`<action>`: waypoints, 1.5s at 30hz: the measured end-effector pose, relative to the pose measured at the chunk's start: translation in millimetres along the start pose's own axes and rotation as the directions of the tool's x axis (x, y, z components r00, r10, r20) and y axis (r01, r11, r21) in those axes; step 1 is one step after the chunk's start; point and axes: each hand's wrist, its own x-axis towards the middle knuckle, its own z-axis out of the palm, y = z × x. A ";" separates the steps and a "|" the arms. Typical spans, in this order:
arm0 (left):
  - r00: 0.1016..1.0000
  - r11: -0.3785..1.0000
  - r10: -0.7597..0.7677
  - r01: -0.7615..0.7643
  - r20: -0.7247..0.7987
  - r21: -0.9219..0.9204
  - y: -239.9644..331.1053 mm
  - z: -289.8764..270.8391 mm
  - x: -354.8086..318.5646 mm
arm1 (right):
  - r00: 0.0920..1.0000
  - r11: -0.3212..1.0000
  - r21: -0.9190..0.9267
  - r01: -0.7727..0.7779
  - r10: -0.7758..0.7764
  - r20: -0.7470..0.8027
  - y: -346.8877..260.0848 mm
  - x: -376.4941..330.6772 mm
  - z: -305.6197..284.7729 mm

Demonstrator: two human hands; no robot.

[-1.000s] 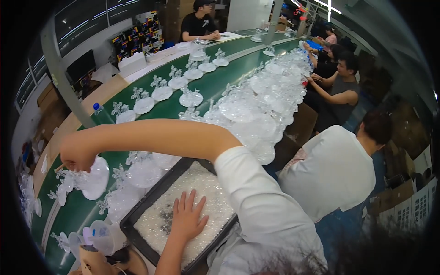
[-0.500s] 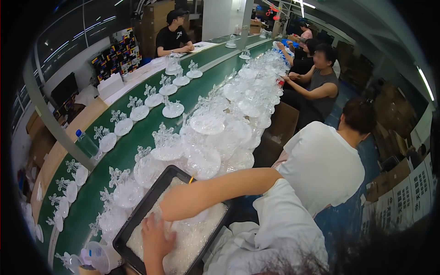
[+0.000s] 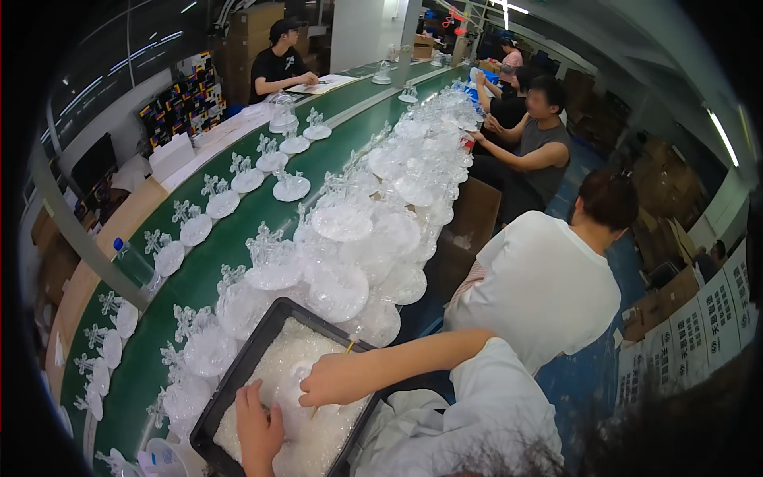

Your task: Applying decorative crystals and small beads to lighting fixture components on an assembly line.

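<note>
A black tray (image 3: 205, 425) filled with white glittery granules (image 3: 298, 342) lies in front of me. Over its left part, my left hand (image 3: 258, 428) is open, fingers stretched and thumb apart, resting on or just above the granules. My right hand (image 3: 324, 383) is closed in a fist over the middle of the tray. A thin yellow stick (image 3: 350, 345) passes through this fist, its upper end pointing away from me; whether it is a brush I cannot tell. Beside the right fist lies a white piece (image 3: 300, 370), mostly hidden by the hand and granules.
Clear cross-shaped ornaments on white round bases (image 3: 338, 288) are heaped beyond the tray. More stand in rows along the green conveyor belt (image 3: 262, 211). A plastic cup (image 3: 171, 459) touches the tray's left side. A person in white (image 3: 532, 294) sits close at right; others sit farther along.
My right hand has shifted toward the tray's right side, uncovering granules and the white piece. The left hand stays low over the granules. The whole view has turned slightly.
</note>
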 end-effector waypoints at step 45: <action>0.998 0.995 0.053 -0.050 -0.036 0.085 -24.8 14.3 -0.2 | 0.997 0.948 -0.314 0.044 -0.060 -0.040 46.9 56.9 14.2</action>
